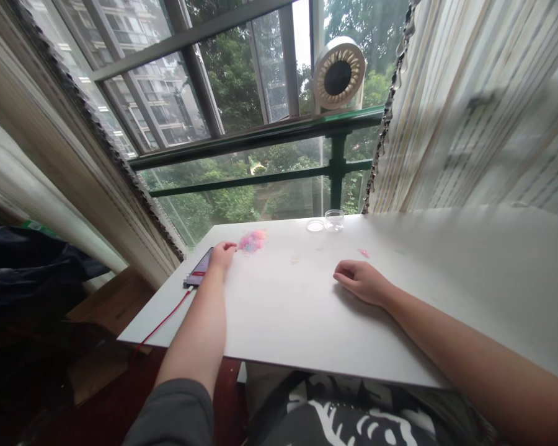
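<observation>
A small loose pile of tiny pink, orange and blue pieces (253,241), possibly little rubber bands, lies on the white table (279,316). Just left of it is my left hand (224,254), thumb and fingers pinched together; anything between the tips is too small to name. Part of a phone (199,270) shows beside that hand. My right hand (359,280) rests on the table with its fingers loosely curled, and no object shows in it. Beyond it lies a small pink piece (363,253). A few pale, thin bits (294,259) are scattered between the hands.
At the table's far edge stand a clear round container (334,220) and a flat clear lid (315,226). A red cable (165,319) runs from the phone over the left edge. A round white fan (339,74) sits by the window, between curtains (451,111).
</observation>
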`<state>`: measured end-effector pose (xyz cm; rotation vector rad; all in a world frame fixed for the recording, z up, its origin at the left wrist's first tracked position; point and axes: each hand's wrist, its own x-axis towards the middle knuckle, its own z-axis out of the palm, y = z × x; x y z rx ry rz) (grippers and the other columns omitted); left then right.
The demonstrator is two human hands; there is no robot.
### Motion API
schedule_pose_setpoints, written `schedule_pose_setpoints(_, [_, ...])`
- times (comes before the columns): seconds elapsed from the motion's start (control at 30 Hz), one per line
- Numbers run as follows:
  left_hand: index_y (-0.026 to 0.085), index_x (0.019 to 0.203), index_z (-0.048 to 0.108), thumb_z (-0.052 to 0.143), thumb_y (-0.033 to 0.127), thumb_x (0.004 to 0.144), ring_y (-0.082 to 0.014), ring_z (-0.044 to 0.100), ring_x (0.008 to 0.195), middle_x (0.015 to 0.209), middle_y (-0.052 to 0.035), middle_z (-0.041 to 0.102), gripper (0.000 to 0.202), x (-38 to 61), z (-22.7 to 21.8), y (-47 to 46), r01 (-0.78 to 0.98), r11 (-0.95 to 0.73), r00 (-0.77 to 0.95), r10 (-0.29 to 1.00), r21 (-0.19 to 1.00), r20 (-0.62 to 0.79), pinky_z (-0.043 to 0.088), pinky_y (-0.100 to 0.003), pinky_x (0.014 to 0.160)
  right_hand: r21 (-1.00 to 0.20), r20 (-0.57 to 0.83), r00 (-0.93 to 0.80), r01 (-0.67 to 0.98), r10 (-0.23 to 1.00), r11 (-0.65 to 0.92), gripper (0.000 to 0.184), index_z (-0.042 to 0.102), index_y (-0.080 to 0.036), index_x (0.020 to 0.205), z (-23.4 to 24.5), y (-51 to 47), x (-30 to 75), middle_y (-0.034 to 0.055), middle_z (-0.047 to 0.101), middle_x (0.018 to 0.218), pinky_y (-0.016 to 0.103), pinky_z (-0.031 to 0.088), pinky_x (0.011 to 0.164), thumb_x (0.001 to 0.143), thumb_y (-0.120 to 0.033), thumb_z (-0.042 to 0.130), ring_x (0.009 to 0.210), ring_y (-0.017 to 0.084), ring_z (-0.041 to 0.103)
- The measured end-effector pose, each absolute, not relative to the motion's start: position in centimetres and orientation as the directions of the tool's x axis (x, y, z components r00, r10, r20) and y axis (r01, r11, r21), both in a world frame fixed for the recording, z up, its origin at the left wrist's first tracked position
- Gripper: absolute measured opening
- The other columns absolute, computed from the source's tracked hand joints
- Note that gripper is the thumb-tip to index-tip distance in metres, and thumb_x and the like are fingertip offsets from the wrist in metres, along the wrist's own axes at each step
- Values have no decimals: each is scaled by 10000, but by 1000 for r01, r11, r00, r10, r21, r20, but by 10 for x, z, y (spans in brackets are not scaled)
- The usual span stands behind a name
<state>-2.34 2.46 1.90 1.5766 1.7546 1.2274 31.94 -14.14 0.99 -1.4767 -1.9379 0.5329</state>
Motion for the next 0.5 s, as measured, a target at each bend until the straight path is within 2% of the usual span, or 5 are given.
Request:
schedule_pose_setpoints(0.07, [159,739,646,560,181,595,-148,578,657,756,-46,661,170,-22,15,23,717,-71,-105,973,694,208,436,-227,574,-652,244,-170,700,955,291,211,557,-181,685,10,-141,319,-14,494,552,235,330,521,744,-351,447,526,111,423])
schedule_pose_setpoints(0.13, [176,764,659,569,195,594,-164,587,709,788,-37,669,194,-19,13,19,794,-110,-11,981,598,194,434,-244,635,-650,244,-167,703,955,289,212,560,-181,688,10,-141,319,-14,497,553,235,329,520,744,-352,448,527,111,424])
schedule_pose_setpoints(0.3, [211,797,675,591,270,617,-170,594,720,814,-23,674,207,-14,18,11,846,-136,77,988,516,135,425,-249,661,-654,243,-165,699,956,287,203,564,-180,685,10,-141,319,-15,498,552,233,324,520,738,-343,455,524,108,421])
schedule_pose_setpoints(0.5, [204,760,660,560,311,664,-182,580,704,775,-29,659,175,-4,24,5,897,-162,103,981,410,164,424,-274,645,-654,248,-176,695,953,298,198,563,-169,684,12,-142,320,-15,495,554,225,316,511,735,-327,455,523,103,420])
